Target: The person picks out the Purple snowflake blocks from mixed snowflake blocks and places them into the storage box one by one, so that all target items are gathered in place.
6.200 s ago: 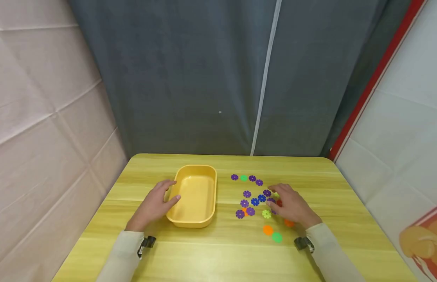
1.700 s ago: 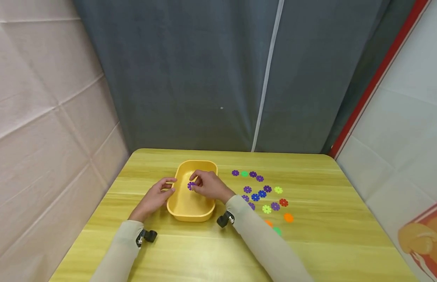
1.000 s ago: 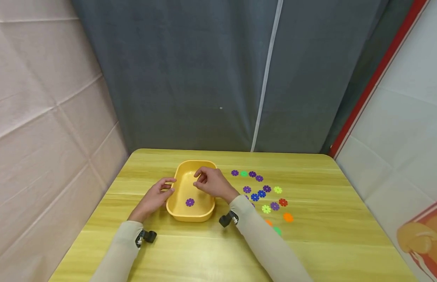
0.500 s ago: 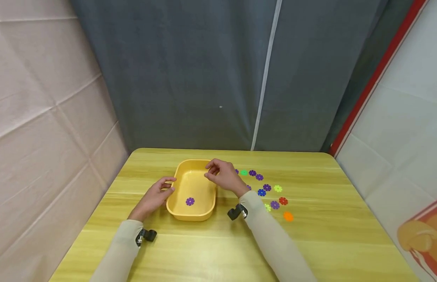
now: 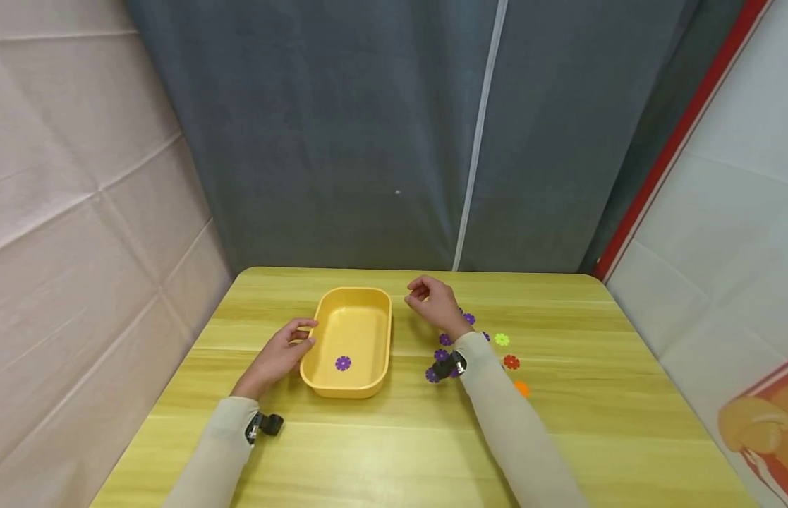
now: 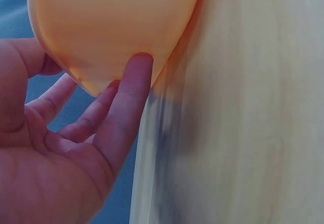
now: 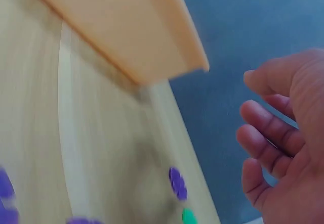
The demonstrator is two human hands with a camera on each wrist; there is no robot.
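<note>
Yellow table point(image 5: 368, 451), L grip point(image 5: 276, 356) touching tray point(image 5: 381, 331), R grip point(image 5: 434, 303) loosely curled, empty

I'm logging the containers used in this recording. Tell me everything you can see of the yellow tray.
The yellow tray is a shallow, rounded-rectangle bin of what looks like smooth, glossy plastic, with a rolled rim and sloping walls. It sits upright and open on the wooden table, left of the scattered flower-shaped discs. One purple flower disc lies flat on its floor near the front end. The left hand touches its left wall with its fingertips; the right hand is off it, to the right.
</note>
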